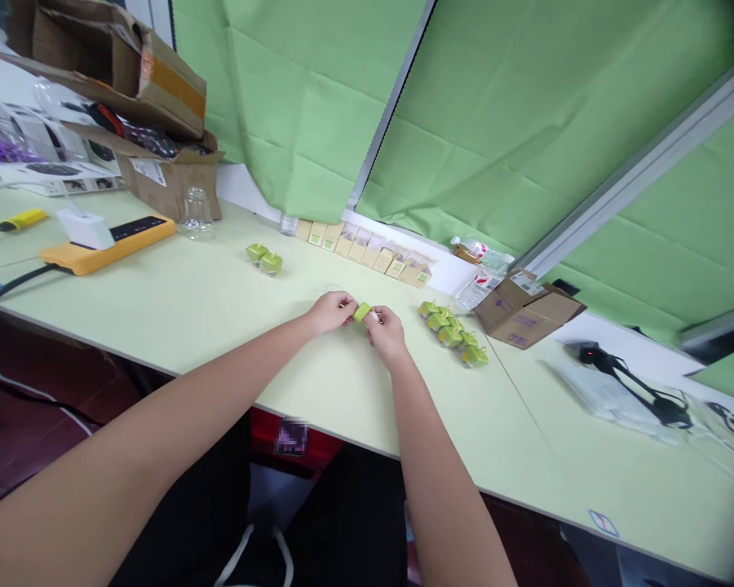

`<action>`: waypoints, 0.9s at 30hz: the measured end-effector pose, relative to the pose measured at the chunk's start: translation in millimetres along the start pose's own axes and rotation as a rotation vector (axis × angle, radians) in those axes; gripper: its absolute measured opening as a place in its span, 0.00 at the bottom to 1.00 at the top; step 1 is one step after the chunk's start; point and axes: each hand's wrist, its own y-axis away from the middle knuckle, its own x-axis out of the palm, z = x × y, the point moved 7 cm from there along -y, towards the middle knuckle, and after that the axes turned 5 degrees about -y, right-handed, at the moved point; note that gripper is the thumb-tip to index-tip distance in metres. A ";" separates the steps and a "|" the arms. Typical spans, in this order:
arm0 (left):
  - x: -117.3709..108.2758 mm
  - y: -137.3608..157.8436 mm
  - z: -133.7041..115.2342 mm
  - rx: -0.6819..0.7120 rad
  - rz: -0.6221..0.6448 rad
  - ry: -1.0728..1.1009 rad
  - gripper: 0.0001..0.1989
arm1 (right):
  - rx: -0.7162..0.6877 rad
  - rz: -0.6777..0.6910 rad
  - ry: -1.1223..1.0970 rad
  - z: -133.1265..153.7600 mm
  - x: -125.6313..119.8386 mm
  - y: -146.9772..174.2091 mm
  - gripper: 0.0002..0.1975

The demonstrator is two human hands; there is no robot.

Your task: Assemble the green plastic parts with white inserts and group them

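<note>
A small green piece [362,311] is pinched between my two hands above the middle of the table. My left hand [333,311] grips its left side with closed fingers. From the other side, the closed fingers of my right hand [386,333] hold it, and a small whitish bit shows by their tips. Just behind my left hand lies something clear and thin, too faint to name. To the right stand several small clear containers with green tops [450,335] in a cluster. Two similar green-topped containers [271,262] sit to the left, farther back.
Small brown boxes [360,246] line the table's back edge. A yellow power strip [122,246], a clear plastic bottle [196,214] and cardboard boxes [171,181] are at left. At right are an open carton [523,310], water bottles [480,285] and a black cabled device [633,379].
</note>
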 end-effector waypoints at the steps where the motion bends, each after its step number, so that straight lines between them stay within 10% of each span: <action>1: 1.6 0.5 0.4 -0.022 0.016 0.023 0.05 | -0.003 -0.006 0.011 -0.5 -0.6 0.0 0.19; 13: 8.7 2.9 4.1 -0.004 0.112 0.045 0.21 | -0.061 -0.032 0.051 -3.2 -2.0 -3.8 0.19; 27: 7.2 4.6 0.3 -0.036 0.096 0.001 0.18 | -0.064 -0.007 0.089 -1.9 -0.7 -5.1 0.17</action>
